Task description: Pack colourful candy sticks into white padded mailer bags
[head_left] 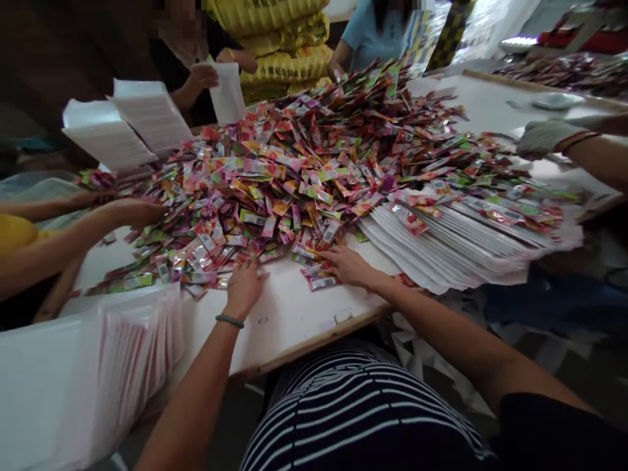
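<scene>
Right hand (350,267) is laid on several packets (321,283) and left hand (244,286) is kept against the pile (275,176), though whether anything is gripped cannot be told, the pile being heaped mid-table (289,314), probably so that it can be reached from every side.

Beyond the white table (289,314) (wood-edged), a yellow-and-black checked pillar (449,34) stands near a glowing light (519,41).
</scene>
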Demonstrator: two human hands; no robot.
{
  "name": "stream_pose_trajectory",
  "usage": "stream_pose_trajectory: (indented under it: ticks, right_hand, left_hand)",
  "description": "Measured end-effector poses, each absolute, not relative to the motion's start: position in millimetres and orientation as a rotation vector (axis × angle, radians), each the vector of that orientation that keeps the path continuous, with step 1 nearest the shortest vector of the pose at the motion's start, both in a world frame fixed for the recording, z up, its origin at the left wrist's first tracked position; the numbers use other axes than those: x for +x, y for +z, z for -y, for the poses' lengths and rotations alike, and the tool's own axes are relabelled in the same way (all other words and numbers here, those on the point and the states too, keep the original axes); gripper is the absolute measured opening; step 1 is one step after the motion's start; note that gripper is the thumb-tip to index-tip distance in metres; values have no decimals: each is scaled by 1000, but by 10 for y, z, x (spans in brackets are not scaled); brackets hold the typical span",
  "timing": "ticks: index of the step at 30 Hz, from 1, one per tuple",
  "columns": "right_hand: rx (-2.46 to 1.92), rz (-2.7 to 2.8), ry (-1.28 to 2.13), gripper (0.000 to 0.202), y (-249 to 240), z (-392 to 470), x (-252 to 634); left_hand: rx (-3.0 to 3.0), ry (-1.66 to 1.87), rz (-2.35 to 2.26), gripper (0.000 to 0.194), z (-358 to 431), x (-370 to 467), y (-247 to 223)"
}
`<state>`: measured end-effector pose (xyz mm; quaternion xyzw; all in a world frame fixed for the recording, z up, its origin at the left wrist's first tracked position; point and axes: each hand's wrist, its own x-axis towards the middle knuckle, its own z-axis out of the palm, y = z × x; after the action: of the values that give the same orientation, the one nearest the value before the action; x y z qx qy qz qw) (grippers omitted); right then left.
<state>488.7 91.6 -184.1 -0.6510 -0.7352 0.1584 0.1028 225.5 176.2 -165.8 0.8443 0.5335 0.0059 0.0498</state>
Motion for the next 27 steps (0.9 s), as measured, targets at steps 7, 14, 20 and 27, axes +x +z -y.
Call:
stream_pose_trajectory:
  ticks: [7,14,20,27]
  right_hand:
    - [-1861,1985,506,21,-1916,-623,4770]
    - [-1946,1941,401,29,-1851,-708,4808]
    - [-1956,2041,361,39,-1841,-736,4715]
    - [-1903,2248,341,30,-1730,-770,4663]
  left_hand:
    - [2503,176,-1154,37,-1072,2105,-1705]
    - [2585,333,-1299,23,-991,2506,-1547]
    - [2813,-66,-1092,65,-1514,2493,-1573]
    - [2897,-288,-859,48,-1770,2492,-1411]
